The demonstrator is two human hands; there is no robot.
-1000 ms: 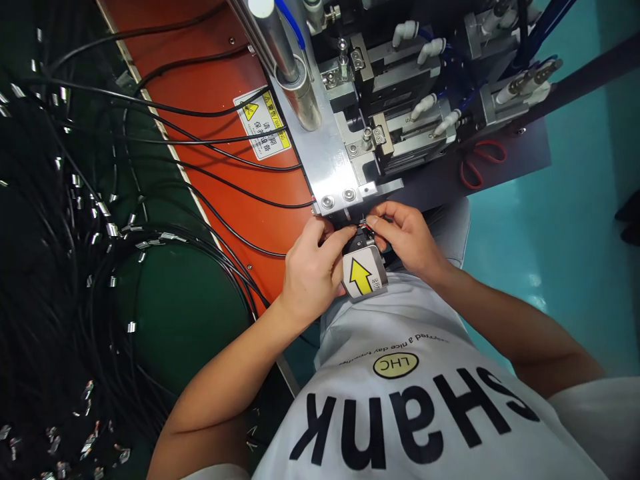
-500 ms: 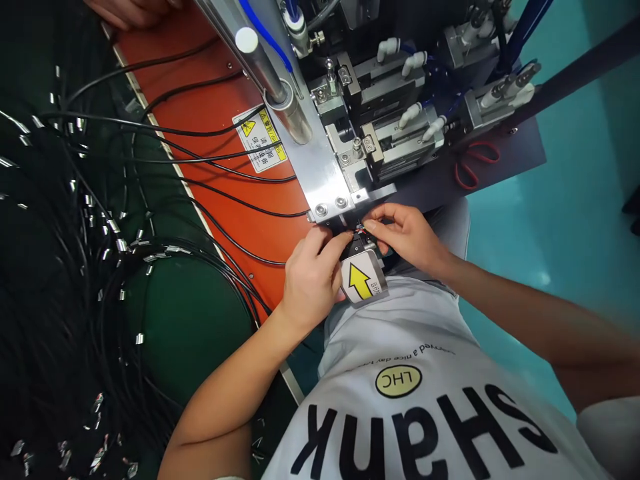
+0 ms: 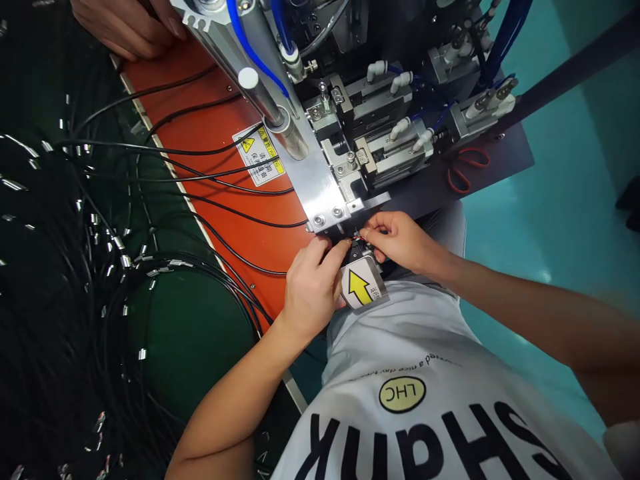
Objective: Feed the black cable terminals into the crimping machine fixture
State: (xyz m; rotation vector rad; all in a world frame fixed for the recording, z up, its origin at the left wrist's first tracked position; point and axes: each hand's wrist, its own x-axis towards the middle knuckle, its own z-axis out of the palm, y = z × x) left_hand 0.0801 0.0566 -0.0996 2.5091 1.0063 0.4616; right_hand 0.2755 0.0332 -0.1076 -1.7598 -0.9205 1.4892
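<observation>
My left hand (image 3: 313,283) is closed at the front of a metal press machine (image 3: 320,193), thumb and forefinger pinched together. A black cable (image 3: 265,267) runs across the orange base and out of sight under that hand. Facing it from the other side, my right hand (image 3: 400,241) pinches at a tiny bundle of what look like fine wire ends (image 3: 356,235). Both sets of fingertips nearly meet over a small dark fixture (image 3: 356,253), just below the machine's plate. Beside my left fingers is a plate with a yellow arrow (image 3: 359,287). My fingers hide what each one grips.
Many black cables with shiny metal ends (image 3: 120,247) lie on the green surface at left. Another person's hand (image 3: 133,27) rests at the upper left. Red-handled scissors (image 3: 467,167) lie on the dark base plate. Pneumatic cylinders (image 3: 385,113) and blue tubes (image 3: 255,47) stand behind.
The view has shifted slightly, bringing more of the other person's hand into sight. Both my hands keep nearly the same place at the fixture, fingertips still pinched close together.
</observation>
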